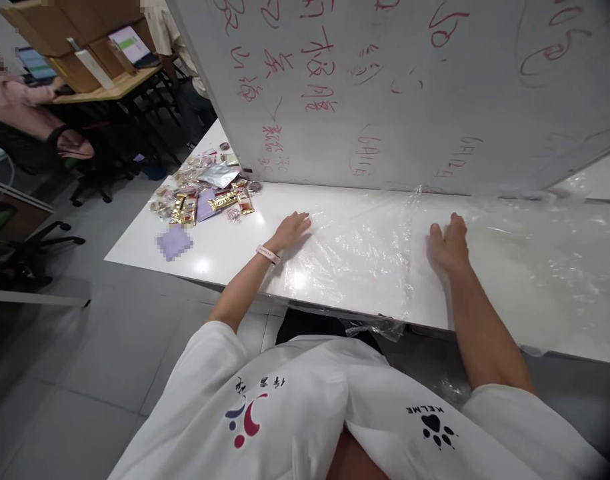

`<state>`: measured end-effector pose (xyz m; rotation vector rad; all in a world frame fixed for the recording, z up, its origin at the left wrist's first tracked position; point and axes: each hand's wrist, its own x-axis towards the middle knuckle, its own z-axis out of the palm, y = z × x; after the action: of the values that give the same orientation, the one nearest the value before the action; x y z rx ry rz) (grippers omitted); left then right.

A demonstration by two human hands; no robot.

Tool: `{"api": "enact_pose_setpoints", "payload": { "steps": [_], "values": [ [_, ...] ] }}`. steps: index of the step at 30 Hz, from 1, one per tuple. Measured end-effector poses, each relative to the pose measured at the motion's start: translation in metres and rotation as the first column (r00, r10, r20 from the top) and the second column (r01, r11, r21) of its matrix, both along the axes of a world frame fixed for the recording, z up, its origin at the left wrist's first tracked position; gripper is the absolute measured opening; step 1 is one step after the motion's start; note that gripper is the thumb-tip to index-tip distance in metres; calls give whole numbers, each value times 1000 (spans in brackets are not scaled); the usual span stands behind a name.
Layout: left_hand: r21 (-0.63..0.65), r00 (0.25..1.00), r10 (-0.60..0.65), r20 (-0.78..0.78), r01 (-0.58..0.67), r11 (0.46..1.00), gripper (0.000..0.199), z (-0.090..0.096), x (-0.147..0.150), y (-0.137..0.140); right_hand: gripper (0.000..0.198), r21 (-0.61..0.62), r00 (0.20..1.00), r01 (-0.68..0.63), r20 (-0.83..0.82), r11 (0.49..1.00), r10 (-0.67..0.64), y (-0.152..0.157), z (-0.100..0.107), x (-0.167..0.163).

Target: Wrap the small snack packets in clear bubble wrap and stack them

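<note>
My left hand [291, 231], with a pale band [268, 254] on the wrist, lies at the left edge of a clear plastic sheet [357, 257]. Its fingers are stretched out, and nothing shows in them. On the right, my right hand [451, 248] is over the table, between that sheet and more clear plastic [559, 267]. Thumb and fingers are apart there; whether it touches the film I cannot tell. The crinkled sheet is spread on the white table [225, 257], and part of it hangs over the front edge.
A whiteboard [385, 120] with red writing stands along the table's back. Several wrapped snacks [225, 200], a silver pouch [219, 175] and a purple packet [175, 241] lie at the left. Beyond are two people, a desk with laptops [133, 47] and chairs.
</note>
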<state>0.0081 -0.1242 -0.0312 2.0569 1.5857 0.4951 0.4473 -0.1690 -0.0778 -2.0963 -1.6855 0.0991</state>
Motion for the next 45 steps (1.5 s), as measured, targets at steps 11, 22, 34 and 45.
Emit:
{"api": "enact_pose_setpoints", "payload": {
  "steps": [11, 22, 34, 45],
  "values": [
    [173, 737, 621, -269, -597, 783, 39, -3, -132, 17, 51, -40, 862, -493, 118, 869, 494, -29, 6, -143],
    [37, 664, 620, -418, -670, 742, 86, 27, -145, 96, 49, -36, 862, -480, 169, 877, 479, -30, 1, -142],
    [124, 868, 403, -292, -383, 915, 62, 25, -120, 72, 47, -6, 865, -483, 151, 876, 478, -29, -2, -141],
    [111, 953, 92, -289, -62, 992, 53, 7, -49, 66, 46, 5, 868, -486, 121, 874, 482, -29, -5, -137]
  ]
}}
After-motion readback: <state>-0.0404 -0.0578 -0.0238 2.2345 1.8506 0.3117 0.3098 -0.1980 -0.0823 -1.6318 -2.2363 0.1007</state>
